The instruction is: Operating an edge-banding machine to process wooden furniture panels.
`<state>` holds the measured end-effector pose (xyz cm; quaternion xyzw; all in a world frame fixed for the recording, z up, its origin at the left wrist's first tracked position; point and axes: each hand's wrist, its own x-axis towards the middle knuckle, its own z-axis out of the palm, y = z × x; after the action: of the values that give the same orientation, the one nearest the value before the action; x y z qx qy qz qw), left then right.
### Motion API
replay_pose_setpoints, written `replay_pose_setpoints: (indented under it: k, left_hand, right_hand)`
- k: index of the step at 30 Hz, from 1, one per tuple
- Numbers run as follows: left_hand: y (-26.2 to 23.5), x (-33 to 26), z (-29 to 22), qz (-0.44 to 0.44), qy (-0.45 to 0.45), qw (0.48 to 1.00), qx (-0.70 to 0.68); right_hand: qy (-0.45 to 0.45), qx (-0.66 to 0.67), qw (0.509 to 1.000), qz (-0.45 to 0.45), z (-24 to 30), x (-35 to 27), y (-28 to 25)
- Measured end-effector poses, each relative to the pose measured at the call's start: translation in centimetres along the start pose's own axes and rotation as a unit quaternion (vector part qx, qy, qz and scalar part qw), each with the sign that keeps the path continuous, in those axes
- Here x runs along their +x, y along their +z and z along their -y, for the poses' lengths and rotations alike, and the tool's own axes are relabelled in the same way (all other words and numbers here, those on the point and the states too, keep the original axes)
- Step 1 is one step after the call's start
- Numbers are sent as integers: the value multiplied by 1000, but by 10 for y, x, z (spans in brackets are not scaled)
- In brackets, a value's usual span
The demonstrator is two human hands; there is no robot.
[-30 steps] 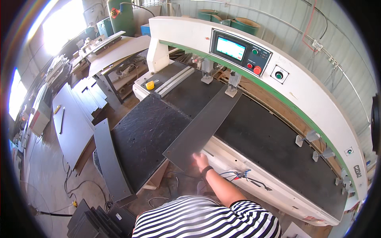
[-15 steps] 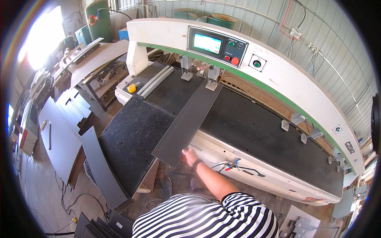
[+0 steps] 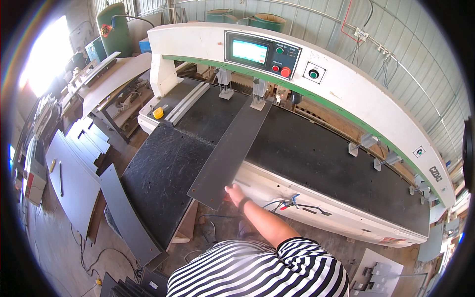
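Observation:
My right hand grips the near right edge of a long dark grey board, thumb on top; its other fingers are mostly hidden below. The board lies across the black machine table, and its near end, with small holes, juts past the table's edge. At the far end, a metal clamp foot stands on the board under the machine's white arched beam. Just right of that clamp a dark cylindrical part shows beneath the beam. My left hand is out of view.
A control panel with screen and buttons is on the beam. A metal fence and a yellow tape measure lie on the table's left. Another grey board leans at the left; an air gun hangs on the machine front.
A dark cylindrical part now shows under the beam, right of the clamp. The whole view has shifted slightly; my right hand keeps its grip on the board, which stays under the clamp.

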<state>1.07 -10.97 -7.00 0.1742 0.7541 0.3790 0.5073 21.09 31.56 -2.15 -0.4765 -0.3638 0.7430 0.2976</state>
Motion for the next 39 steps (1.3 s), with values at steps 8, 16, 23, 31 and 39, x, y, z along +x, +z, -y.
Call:
replay_pose_setpoints:
  k: [8, 16, 23, 31, 39]
  left_hand:
    - [0, 3, -11, 12, -1, 1000, 8]
    - [-1, 2, -4, 8, -9, 1000, 8]
    - [0, 0, -3, 9, -7, 1000, 6]
    - [0, -6, 5, 0, -14, 1000, 3]
    - [6, -10, 5, 2, -9, 1000, 5]
  right_hand:
    - [-61, -78, 995, -20, -29, 33, -18]
    - [33, -13, 999, -12, 6, -8, -1]
    - [-33, -69, 997, -14, -17, 18, -9]
    - [7, -18, 1000, 3, -7, 3, -2]
    - [-35, -49, 998, 8, -22, 20, -15]
